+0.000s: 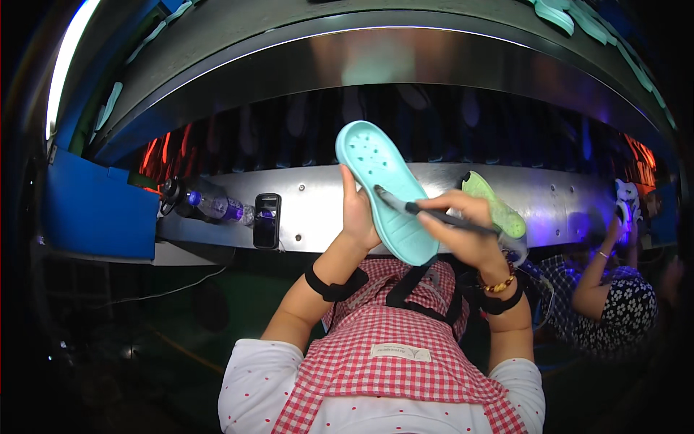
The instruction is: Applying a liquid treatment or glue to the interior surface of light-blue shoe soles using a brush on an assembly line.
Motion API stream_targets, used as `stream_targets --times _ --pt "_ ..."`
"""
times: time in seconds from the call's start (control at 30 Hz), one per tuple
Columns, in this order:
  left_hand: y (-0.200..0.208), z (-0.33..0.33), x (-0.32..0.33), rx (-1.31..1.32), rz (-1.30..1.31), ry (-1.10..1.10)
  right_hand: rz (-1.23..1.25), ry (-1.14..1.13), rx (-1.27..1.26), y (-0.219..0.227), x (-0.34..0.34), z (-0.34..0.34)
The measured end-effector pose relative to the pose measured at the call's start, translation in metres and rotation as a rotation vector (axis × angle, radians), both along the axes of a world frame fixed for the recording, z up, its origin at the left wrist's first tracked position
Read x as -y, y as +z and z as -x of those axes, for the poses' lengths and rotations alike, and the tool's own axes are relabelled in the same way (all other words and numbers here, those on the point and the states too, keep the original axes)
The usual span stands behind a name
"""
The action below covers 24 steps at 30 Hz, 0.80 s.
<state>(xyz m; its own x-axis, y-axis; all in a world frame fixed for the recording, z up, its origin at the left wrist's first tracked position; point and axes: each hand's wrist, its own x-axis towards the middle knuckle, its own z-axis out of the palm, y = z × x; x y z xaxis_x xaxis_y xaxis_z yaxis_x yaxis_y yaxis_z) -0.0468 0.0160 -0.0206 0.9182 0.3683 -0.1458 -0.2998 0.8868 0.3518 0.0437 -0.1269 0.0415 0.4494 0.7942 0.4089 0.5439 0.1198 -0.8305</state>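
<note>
My left hand (359, 218) is closed round the left edge of a turquoise shoe sole (399, 175), which is tilted above the metal ledge. Small holes dot its far end, and the near half has grooves. A brush with a black handle (457, 221) is gripped in my right hand (473, 244). Its bristle end rests on, or very close to, the middle of the sole. Just beyond my right hand, a pale green sole-shaped piece (493, 202) lies over the ledge; beside it is a clear container (515, 249), partly hidden.
A metal ledge (318, 210) runs across in front of me. On its left are a dark bottle (210, 202) and a black phone (267, 217). Farther off, a conveyor (289, 32) carries turquoise pieces (557, 16). Another person (607, 296) sits at the right.
</note>
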Motion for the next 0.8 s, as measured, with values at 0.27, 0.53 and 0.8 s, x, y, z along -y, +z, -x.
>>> stream_targets --times 0.27,0.53,0.8 --pt "0.014 0.009 -0.015 0.110 -0.046 0.054 0.019 0.302 0.015 0.031 0.022 0.002" --pt "0.032 -0.006 -0.010 0.259 -0.116 0.129 0.041 0.445 -0.119 0.039 0.016 0.011" --pt "0.043 -0.006 -0.009 0.501 -0.347 0.023 0.041 0.467 -0.174 0.026 0.033 0.005"
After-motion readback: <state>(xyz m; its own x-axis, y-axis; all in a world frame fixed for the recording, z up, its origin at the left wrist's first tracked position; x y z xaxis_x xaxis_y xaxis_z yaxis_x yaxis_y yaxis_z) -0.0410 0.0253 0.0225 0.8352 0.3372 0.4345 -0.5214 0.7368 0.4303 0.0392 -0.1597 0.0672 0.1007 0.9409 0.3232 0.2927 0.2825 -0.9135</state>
